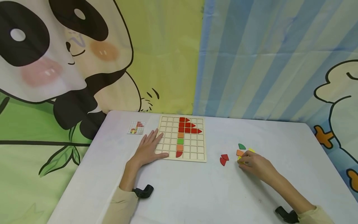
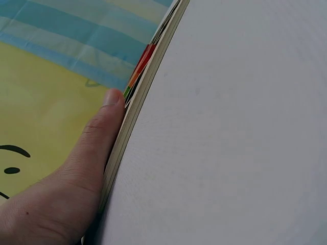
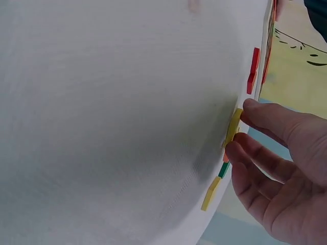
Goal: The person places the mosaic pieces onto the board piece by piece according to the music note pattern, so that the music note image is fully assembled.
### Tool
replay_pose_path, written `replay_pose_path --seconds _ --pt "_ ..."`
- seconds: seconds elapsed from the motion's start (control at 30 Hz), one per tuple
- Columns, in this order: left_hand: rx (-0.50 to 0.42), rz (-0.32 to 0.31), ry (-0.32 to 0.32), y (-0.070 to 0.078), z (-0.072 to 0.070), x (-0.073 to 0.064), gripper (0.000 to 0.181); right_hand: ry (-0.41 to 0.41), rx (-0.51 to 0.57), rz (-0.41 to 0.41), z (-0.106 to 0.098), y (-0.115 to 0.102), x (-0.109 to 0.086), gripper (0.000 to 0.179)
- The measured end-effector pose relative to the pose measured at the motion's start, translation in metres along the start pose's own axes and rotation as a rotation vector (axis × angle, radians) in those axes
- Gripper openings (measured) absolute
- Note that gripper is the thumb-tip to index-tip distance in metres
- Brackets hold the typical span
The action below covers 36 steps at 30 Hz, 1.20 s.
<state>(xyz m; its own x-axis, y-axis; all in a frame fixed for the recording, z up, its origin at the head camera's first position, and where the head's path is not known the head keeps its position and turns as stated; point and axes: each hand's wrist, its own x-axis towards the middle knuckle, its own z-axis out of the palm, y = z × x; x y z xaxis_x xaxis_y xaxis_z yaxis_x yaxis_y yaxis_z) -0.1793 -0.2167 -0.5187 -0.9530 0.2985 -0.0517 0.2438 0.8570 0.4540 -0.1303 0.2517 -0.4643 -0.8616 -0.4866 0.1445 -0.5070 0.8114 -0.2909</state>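
Note:
My left hand (image 1: 148,147) lies with fingers spread along the left edge of a pale wooden grid board (image 1: 195,155). Its thumb (image 2: 99,135) presses along the board's rim. On the board, red pieces (image 1: 184,125) form stepped rows, and a column below them has orange, a green square (image 1: 180,141) and a red rounded piece (image 1: 179,154). To the right, my right hand (image 1: 257,166) pinches a yellow piece (image 3: 234,125) between thumb and fingertips, low over the table. Close by are an orange piece (image 1: 240,152), a green quarter-round piece (image 1: 241,146) and another yellow piece (image 1: 251,150).
Two loose red pieces (image 1: 222,161) lie between the board and my right hand. A small pattern card (image 1: 136,128) is on the white table (image 1: 190,193) left of the board. Behind the table hangs a printed cloth (image 1: 162,56) with a panda and stripes.

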Motion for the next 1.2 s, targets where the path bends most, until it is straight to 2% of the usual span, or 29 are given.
replay_pose_path --seconds 0.23,0.53,0.67,0.77,0.97,1.07,1.2 --pt "-0.004 -0.002 -0.007 0.001 -0.002 0.0 0.107 0.001 0.022 -0.01 0.0 0.005 0.002 0.017" --pt "0.003 0.003 -0.01 0.002 -0.003 0.0 0.107 -0.07 0.174 0.006 0.004 0.003 0.0 0.015" --pt "-0.001 0.002 -0.01 0.002 -0.003 0.0 0.107 -0.076 0.138 0.034 0.004 0.001 0.0 0.016" --pt "-0.001 0.002 -0.011 0.003 -0.003 0.0 0.107 -0.076 0.07 0.049 0.003 -0.002 -0.001 0.016" --pt "0.012 0.007 -0.007 0.003 -0.004 0.0 0.106 -0.012 -0.038 -0.004 0.004 -0.008 -0.004 0.018" --pt "0.011 0.004 -0.007 0.004 -0.004 -0.001 0.106 0.018 -0.036 -0.026 0.006 -0.008 -0.004 0.017" --pt "0.007 0.004 -0.013 0.004 -0.005 -0.001 0.106 0.016 0.004 -0.028 0.008 -0.008 0.0 0.021"
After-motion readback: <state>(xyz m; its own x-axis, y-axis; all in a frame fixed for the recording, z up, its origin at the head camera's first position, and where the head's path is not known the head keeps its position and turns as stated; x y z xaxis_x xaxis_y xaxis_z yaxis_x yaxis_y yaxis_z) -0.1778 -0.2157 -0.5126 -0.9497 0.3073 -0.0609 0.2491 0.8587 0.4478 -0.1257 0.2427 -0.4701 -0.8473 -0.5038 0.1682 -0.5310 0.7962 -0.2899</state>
